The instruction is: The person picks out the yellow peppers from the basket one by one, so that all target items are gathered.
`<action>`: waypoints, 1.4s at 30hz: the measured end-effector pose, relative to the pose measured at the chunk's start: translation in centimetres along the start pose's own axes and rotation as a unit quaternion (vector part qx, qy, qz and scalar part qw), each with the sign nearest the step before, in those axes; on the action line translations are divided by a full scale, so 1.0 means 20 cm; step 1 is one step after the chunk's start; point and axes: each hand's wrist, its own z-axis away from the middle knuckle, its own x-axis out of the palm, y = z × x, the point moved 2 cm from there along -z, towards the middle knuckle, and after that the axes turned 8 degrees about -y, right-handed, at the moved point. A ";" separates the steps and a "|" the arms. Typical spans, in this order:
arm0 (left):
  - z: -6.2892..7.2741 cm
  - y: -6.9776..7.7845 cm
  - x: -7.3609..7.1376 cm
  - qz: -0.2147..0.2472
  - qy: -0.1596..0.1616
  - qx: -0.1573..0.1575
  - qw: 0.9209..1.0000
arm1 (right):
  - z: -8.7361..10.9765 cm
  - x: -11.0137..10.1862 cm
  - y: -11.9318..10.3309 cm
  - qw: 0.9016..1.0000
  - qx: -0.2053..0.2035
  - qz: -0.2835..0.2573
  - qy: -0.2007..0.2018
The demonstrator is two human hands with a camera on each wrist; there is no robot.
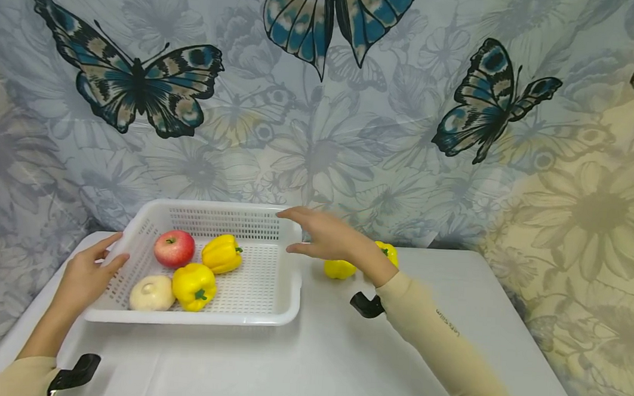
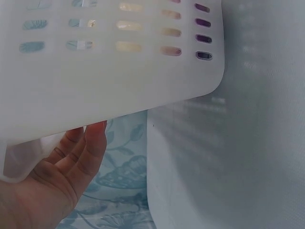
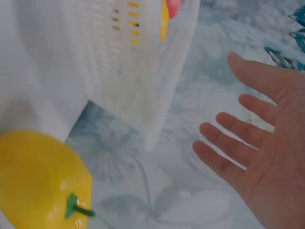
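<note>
A white perforated plastic basket [image 1: 192, 319] is tipped toward me, its near side low. My left hand [image 1: 84, 278] grips its left rim, with the thumb on the inner side. In the left wrist view, fingers [image 2: 88, 152] curl behind the basket's rim. My right hand [image 1: 328, 234] is by the basket's right end, fingers spread and holding nothing; the right wrist view shows a gap from the basket wall [image 3: 128, 86]. Inside the basket are a red apple [image 1: 174, 248], two yellow bell peppers [image 1: 194, 287] and a pale round vegetable [image 1: 152, 294].
On the white table [image 1: 308, 365], right of the basket, lie a yellow bell pepper [image 1: 340, 270] and another yellow one [image 1: 388, 251], both partly hidden by my right arm. A butterfly-print cloth [image 1: 319, 156] hangs behind the table's back edge.
</note>
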 end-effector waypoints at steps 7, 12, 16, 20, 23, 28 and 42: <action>0.01 0.00 0.00 0.004 -0.003 -0.007 1.000 | -0.12 0.04 -0.07 1.000 -0.010 0.004 -0.022; 0.01 0.00 -0.01 -0.001 0.000 -0.006 1.000 | -0.20 0.01 -0.12 1.000 -0.021 -0.006 -0.003; 0.00 0.00 -0.01 -0.002 0.002 -0.003 1.000 | -0.26 0.00 -0.16 1.000 -0.013 0.001 -0.012; 0.00 0.01 0.00 -0.001 0.001 -0.001 1.000 | -0.30 0.00 -0.18 1.000 -0.006 0.000 -0.023; 0.00 0.01 0.00 0.000 -0.002 0.000 1.000 | -0.34 0.01 -0.20 0.999 -0.008 -0.018 -0.029; 0.00 0.01 0.01 0.002 -0.003 -0.002 1.000 | -0.42 0.03 -0.19 0.997 -0.016 -0.069 -0.035; 0.00 0.00 0.00 0.008 -0.002 0.003 1.000 | -0.56 0.16 -0.10 0.990 0.030 -0.128 -0.045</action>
